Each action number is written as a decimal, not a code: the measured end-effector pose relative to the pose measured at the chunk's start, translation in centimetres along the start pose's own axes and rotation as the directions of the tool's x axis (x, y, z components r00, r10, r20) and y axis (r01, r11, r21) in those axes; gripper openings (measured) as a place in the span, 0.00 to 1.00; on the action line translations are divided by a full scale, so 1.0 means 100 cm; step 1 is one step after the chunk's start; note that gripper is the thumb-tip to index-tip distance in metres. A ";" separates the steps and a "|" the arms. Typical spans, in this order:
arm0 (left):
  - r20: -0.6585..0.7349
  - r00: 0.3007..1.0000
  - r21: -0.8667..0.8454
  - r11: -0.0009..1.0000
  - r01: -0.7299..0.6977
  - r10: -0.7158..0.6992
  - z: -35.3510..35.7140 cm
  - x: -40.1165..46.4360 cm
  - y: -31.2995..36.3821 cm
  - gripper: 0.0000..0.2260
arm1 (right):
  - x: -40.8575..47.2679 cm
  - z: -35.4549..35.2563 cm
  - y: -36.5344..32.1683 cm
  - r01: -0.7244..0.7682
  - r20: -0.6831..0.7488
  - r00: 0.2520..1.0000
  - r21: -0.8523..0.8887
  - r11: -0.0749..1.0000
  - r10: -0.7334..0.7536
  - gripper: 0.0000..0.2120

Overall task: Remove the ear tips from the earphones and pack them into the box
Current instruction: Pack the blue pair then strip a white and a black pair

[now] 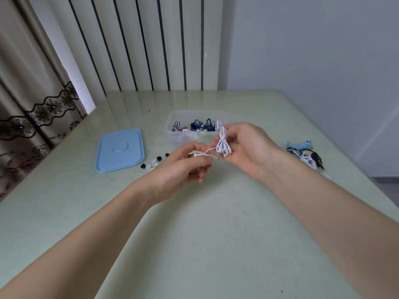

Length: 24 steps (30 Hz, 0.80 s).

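My right hand [248, 147] holds a coiled bundle of white earphone cable [224, 141], its plug hanging at the bottom. A strand runs left to a white earbud [196, 154], which my left hand [183, 167] pinches between thumb and fingers. Both hands hover above the table, just in front of the clear plastic box [172, 134], which holds several coiled earphones in blue, black and white. Loose black and white ear tips [154, 163] lie on the table left of my left hand.
A light blue lid [119, 151] lies flat left of the box. A pile of tangled earphones [306, 156], blue, black and white, sits at the right of the pale green table [205, 234]. A curtain hangs at the far left.
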<state>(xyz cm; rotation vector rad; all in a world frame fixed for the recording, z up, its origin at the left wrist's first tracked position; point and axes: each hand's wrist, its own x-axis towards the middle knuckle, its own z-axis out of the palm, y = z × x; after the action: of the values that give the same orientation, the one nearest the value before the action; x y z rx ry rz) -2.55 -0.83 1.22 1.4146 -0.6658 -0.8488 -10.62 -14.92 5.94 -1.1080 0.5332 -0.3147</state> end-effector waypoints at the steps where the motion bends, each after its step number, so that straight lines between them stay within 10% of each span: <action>1: -0.016 1.000 -0.006 1.000 0.004 -0.004 -0.003 0.000 -0.002 0.05 | 0.001 0.000 0.006 -0.020 -0.018 1.000 0.040 0.999 0.021 0.11; 7: -0.142 0.990 0.186 0.983 0.005 0.022 -0.023 0.000 -0.010 0.11 | 0.015 -0.005 0.038 0.004 -0.139 0.989 -0.351 0.936 -0.057 0.09; 10: -0.166 0.986 0.247 0.969 0.025 0.017 -0.029 0.001 -0.011 0.11 | 0.011 -0.005 0.053 0.343 0.106 0.923 -0.662 0.666 -0.370 0.13; 16: -0.192 0.981 0.201 0.979 0.033 0.007 -0.033 0.006 -0.015 0.11 | 0.013 0.000 0.071 0.535 0.422 0.843 -0.726 0.432 -0.334 0.22; 24: -0.279 0.919 0.581 0.811 -0.068 0.277 -0.059 0.002 -0.004 0.13 | 0.028 0.000 0.081 0.545 0.348 0.836 -0.617 0.567 -0.424 0.10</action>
<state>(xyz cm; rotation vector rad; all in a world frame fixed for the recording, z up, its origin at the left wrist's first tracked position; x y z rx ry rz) 2.34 2.33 0.38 1.9432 -0.7881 -0.2253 -8.39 -12.89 -2.08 -2.0327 0.1637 -0.5231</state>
